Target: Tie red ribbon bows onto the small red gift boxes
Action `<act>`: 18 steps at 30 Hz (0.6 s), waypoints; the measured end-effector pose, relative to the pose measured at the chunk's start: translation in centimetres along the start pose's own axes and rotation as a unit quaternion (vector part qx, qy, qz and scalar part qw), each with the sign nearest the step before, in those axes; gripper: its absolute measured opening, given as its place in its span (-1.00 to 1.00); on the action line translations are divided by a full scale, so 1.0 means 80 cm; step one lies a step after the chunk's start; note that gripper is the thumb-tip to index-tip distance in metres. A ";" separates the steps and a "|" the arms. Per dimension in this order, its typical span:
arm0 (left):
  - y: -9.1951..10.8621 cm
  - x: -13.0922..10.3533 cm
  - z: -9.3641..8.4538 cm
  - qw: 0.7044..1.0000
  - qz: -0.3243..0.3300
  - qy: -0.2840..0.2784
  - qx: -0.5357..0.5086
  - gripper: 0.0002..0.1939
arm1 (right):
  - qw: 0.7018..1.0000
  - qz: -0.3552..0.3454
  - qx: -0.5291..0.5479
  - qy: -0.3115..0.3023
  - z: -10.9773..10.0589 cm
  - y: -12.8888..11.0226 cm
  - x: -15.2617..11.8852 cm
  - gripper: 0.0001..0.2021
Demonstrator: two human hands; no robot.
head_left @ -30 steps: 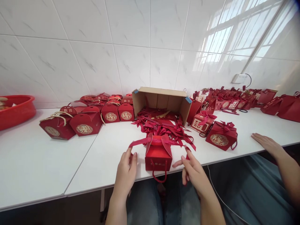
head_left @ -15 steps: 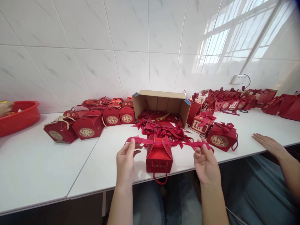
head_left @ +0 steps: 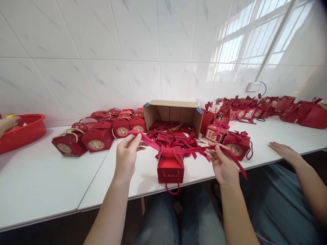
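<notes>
A small red gift box (head_left: pixel 170 170) with a red cord handle stands at the table's front edge between my hands. A red ribbon (head_left: pixel 194 149) runs through its closed top and stretches out to both sides. My left hand (head_left: pixel 127 154) pinches one ribbon end, raised to the box's left. On the other side my right hand (head_left: pixel 222 164) pinches the opposite length, and a loose tail hangs past its fingers. Behind the box, a heap of loose red ribbons (head_left: pixel 176 137) spills from an open cardboard carton (head_left: pixel 176 103) lying on its side.
Several red boxes (head_left: pixel 96 139) stand at left, some with rope handles. A box with a tied bow (head_left: pixel 236 146) sits at right, with many more behind. Another person's hand (head_left: pixel 286 153) rests at far right; another reaches into a red basin (head_left: pixel 33 127) at far left.
My left hand has moved left and up, drawing its ribbon end outward. A longer ribbon tail now trails from my right hand. The hand at the basin has moved further into view.
</notes>
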State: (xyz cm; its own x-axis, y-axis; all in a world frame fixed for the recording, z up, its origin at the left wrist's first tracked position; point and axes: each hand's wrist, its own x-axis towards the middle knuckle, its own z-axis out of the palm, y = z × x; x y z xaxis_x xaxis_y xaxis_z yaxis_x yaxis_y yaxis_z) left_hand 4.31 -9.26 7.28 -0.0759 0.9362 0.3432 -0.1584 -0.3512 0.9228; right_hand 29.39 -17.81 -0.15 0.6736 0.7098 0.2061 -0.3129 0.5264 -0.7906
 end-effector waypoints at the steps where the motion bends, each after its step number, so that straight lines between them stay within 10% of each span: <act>1: 0.003 0.003 -0.001 1.000 0.015 -0.005 0.026 -0.79 | 1.000 -0.013 -0.022 0.015 0.001 -0.001 0.003 -0.71; 13: -0.041 0.014 -0.063 0.961 0.066 -0.038 0.264 -0.70 | 0.982 -0.006 -0.189 0.017 -0.019 0.006 0.016 -0.62; 18: -0.081 -0.016 -0.087 0.888 0.105 -0.065 0.443 -0.67 | 0.985 0.007 -0.170 -0.005 -0.034 0.023 0.002 -0.62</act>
State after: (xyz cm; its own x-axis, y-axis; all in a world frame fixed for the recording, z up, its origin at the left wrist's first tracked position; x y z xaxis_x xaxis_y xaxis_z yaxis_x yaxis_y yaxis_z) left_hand -1.44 -8.29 -0.32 0.1110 0.8656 0.4882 0.6873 -0.4217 0.5914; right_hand 30.74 -17.95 -3.15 0.6640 0.7210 0.1981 -0.0789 0.3310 -0.9403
